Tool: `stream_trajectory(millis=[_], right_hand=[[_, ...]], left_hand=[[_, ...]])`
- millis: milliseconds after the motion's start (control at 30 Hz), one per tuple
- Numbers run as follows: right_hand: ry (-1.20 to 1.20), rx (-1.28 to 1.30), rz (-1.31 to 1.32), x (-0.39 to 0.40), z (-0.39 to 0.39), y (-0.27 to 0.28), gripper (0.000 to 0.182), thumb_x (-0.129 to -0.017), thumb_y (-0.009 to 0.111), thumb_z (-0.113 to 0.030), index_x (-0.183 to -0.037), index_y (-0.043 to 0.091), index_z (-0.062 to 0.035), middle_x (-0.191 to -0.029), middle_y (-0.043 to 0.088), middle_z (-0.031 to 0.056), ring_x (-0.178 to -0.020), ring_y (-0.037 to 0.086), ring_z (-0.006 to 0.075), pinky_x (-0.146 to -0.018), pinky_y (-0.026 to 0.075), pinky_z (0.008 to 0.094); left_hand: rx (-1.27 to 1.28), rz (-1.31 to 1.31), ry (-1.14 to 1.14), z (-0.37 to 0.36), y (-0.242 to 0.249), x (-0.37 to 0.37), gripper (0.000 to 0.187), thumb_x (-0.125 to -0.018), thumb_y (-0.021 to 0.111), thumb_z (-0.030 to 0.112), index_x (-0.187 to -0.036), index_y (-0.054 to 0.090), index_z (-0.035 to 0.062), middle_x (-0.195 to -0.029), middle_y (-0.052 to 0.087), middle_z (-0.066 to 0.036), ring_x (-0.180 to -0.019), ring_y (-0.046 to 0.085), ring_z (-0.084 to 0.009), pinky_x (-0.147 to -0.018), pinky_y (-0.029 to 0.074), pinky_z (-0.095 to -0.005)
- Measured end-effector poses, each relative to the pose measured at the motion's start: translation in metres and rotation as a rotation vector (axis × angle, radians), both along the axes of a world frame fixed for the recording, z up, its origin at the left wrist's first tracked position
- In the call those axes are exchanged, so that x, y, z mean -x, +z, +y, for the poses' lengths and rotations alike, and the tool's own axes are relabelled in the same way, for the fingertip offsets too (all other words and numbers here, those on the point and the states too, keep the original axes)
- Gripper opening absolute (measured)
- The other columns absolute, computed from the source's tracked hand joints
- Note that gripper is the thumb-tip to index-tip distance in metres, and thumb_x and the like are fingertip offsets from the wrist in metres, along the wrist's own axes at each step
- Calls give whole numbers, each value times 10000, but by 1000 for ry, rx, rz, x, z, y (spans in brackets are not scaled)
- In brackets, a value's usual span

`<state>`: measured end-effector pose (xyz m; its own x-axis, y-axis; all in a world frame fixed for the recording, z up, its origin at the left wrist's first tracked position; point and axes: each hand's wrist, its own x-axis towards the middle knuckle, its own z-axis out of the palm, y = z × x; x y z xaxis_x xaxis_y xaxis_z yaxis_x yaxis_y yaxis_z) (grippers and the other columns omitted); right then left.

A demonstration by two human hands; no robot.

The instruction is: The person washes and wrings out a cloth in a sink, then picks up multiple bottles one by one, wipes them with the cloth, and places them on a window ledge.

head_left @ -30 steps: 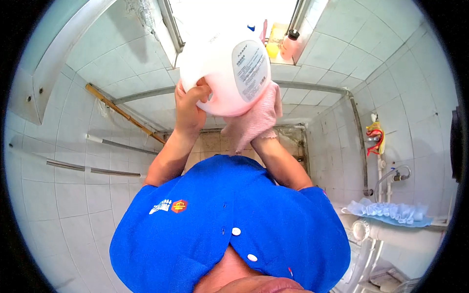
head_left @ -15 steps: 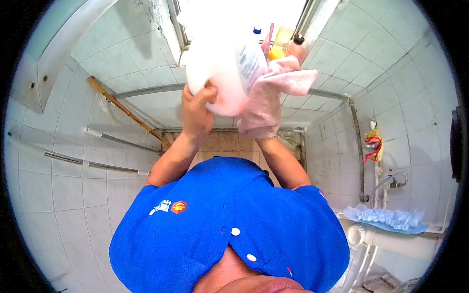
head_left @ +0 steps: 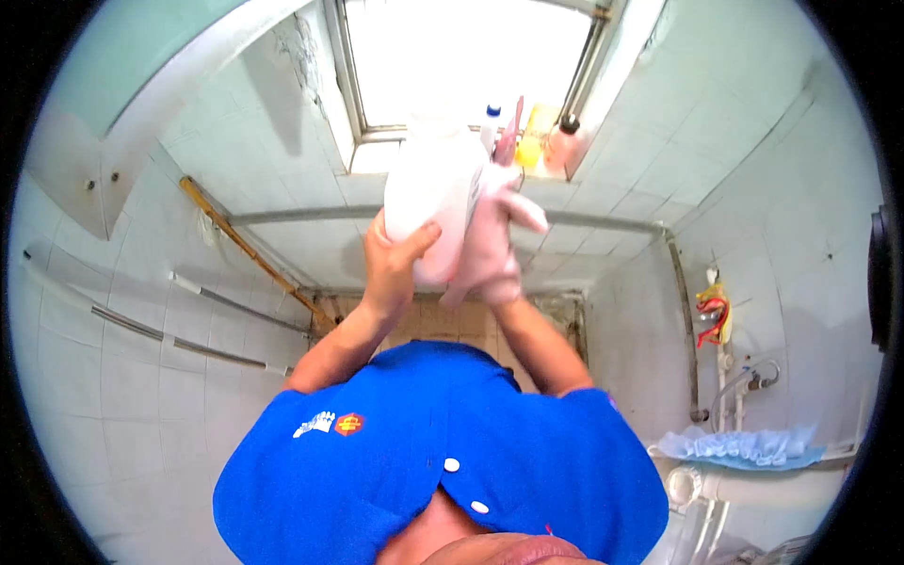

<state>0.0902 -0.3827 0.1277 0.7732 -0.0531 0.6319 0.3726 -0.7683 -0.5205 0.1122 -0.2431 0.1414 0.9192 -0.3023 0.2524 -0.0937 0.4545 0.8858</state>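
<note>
A large pale plastic bottle (head_left: 433, 198), pinkish in its lower part, is held up in front of my chest. My left hand (head_left: 397, 268) grips its near left side, with the thumb across the front. On the other side, a pink cloth (head_left: 520, 209) covers my right hand (head_left: 490, 268) and lies against the bottle. The cloth hides the fingers of that hand, so their exact hold does not show. Printing on the bottle's right side is mostly turned away and blurred.
Behind the bottle is a bright window with several bottles on its sill, one a pink bottle (head_left: 562, 146) with a dark cap. A bamboo pole (head_left: 250, 247) leans at the left. Pipes (head_left: 683, 311) run along the right wall above a blue ruffled cover (head_left: 744, 447).
Both hands and the bottle are lower in view and nearer my body. The bottle's printed side has turned away, and the cloth hangs differently over my right hand. The camera view has shifted upward.
</note>
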Motion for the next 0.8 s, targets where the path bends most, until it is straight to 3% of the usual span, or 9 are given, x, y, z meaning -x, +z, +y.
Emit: stream_trajectory(millis=[167,333,433,467,533,600,633,733,800], right_hand=[[19,-60,52,12,18,-23,436,-824,607,-211,-1209,516,-29,-1178,530,141,-1205,457,300,-1050,351,390],[4,-185,-148,-25,-23,2,443,-817,614,-211,-1211,516,-32,-1183,530,127,-1214,457,285,-1066,344,374],[-29,-37,-22,-35,-42,-12,540,-862,614,-284,-1310,462,-23,-1306,477,128,-1256,420,272,-1084,321,355],[43,-189,126,-34,-41,-24,574,-877,614,-308,-1343,444,-20,-1347,459,128,-1270,408,268,-1090,313,349],[376,-1762,432,-33,-18,-36,519,-911,464,-450,-1230,532,-46,-1244,571,98,-1133,528,267,-1034,394,336],[511,-1803,508,-24,-15,-53,566,-920,399,-513,-1264,516,-79,-1256,567,96,-1140,523,270,-1029,396,357],[651,-1846,583,-21,-14,-58,615,-929,334,-576,-1298,501,-112,-1268,563,94,-1148,518,272,-1024,397,378],[642,-2040,542,-9,-7,-50,562,-946,328,-522,-1249,541,-99,-1245,588,95,-1089,560,273,-987,438,401],[619,-1999,544,-5,-10,-54,564,-949,323,-530,-1254,537,-108,-1249,585,94,-1101,557,273,-989,437,408]], left_hand=[[-9,15,37,-7,-9,-10,306,-791,709,125,-1056,618,2,-878,640,-9,-717,529,-56,-614,422,-220],[-38,-1,-50,-1,-6,-8,287,-783,694,86,-1047,605,16,-853,628,-1,-697,520,-57,-603,394,-218],[-6,31,-56,-3,-2,-4,322,-778,711,99,-1068,595,21,-865,629,0,-700,519,-55,-610,398,-218],[12,27,-52,-4,-1,-3,339,-778,718,104,-1082,591,22,-877,632,-1,-712,525,-56,-621,407,-217],[33,23,-49,-3,-1,-4,357,-778,726,109,-1095,587,23,-890,636,-1,-724,531,-57,-631,415,-216],[-31,24,-120,5,-4,-9,418,-810,717,66,-1182,552,-29,-1101,650,-106,-989,623,-162,-884,494,-307],[-32,26,-120,4,-4,-9,418,-810,717,66,-1182,552,-29,-1101,650,-106,-989,623,-162,-884,494,-307],[-14,12,-151,1,-5,-6,424,-823,707,74,-1200,542,-31,-1109,644,-107,-992,613,-153,-887,486,-300],[-75,-69,-159,-1,-11,0,423,-855,693,114,-1218,534,-36,-1102,643,-96,-984,609,-142,-883,483,-290]])
